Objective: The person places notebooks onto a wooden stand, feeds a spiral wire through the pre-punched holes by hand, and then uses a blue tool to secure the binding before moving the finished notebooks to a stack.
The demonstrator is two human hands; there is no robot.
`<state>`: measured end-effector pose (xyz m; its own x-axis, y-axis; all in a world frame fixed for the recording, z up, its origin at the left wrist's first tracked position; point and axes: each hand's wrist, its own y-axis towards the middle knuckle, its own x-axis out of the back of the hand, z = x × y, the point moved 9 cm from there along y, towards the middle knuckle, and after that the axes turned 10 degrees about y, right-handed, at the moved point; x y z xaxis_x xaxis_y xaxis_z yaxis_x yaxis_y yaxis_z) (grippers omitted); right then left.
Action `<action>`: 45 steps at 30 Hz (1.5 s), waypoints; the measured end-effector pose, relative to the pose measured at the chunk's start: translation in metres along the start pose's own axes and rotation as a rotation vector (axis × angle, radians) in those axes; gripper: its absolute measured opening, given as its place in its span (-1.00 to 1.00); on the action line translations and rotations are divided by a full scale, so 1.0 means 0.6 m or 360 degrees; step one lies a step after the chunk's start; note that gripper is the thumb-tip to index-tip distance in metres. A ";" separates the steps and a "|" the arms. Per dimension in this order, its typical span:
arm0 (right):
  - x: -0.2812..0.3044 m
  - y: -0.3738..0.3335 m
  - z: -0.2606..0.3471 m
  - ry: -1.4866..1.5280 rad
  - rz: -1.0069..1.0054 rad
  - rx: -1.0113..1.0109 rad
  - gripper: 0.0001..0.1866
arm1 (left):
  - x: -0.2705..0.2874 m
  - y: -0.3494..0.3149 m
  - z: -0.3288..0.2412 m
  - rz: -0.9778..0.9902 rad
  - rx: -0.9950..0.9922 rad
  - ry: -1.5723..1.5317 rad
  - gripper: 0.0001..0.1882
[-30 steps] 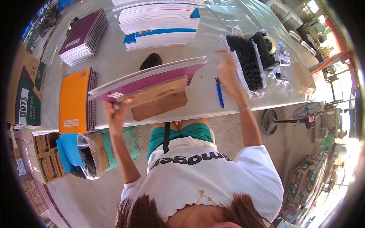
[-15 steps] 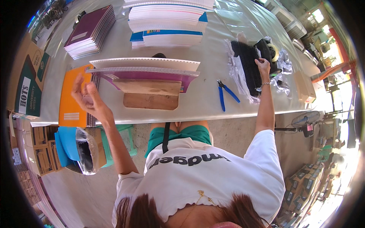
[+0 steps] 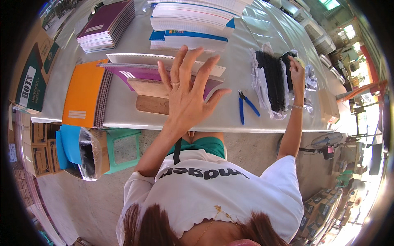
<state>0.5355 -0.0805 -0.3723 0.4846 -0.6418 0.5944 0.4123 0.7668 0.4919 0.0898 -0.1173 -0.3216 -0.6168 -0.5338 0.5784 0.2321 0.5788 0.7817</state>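
Note:
My left hand (image 3: 186, 96) is open with fingers spread, in front of a wooden stand (image 3: 151, 104) and covering part of it. Leaning on the stand is a purple notebook (image 3: 119, 74), with a white punched sheet (image 3: 137, 58) standing behind it. At the right, my right hand (image 3: 297, 74) has its fingers closed together at the top of a black tape dispenser (image 3: 286, 63); what they pinch is hidden. Beside it, black plastic binding coils (image 3: 270, 82) lie on crumpled wrapping. Blue-handled cutting pliers (image 3: 248, 107) rest between my hands.
Orange spiral notebooks (image 3: 84, 94) lie at the table's near left. A stack of purple notebooks (image 3: 106, 26) and tall piles of white bound pages (image 3: 193, 24) stand farther back. A cardboard box (image 3: 30, 74) is at the left edge. Below are a green stool (image 3: 124, 148) and a fan (image 3: 326, 141).
My left hand has swung right, from over the orange notebooks to the front of the stand, its fingers spreading. My right hand has shifted slightly away from me along the tape dispenser.

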 end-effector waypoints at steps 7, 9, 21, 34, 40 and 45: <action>-0.064 -0.135 0.327 0.0812 0.0451 0.0142 -0.77 | -0.042 0.028 0.013 -0.0003 0.0033 0.0010 -0.56; -0.077 -0.154 0.358 0.0827 0.0478 0.0237 -0.77 | -0.045 0.034 0.008 0.0051 0.0043 0.0032 -0.59; -0.124 -0.186 0.408 0.0772 0.0615 0.0371 -0.81 | -0.033 0.025 -0.003 -0.0050 -0.0025 0.0029 -0.65; -0.131 -0.207 0.421 0.1004 0.0740 0.0339 -0.78 | -0.026 0.022 -0.004 0.0097 -0.0101 0.0023 -0.67; -0.141 -0.219 0.418 0.0725 0.0957 0.0156 -0.82 | -0.029 0.021 -0.008 0.0190 -0.0210 0.0022 -0.69; -0.167 -0.254 0.423 0.1179 0.1828 -0.0169 -0.63 | -0.015 -0.011 -0.010 0.0330 -0.0710 -0.0170 -0.66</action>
<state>0.2282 -0.1318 -0.3452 0.8721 0.4694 0.1382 -0.4571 0.8823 -0.1125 0.0983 -0.1200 -0.3306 -0.5917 -0.3558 0.7234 0.6424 0.3340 0.6897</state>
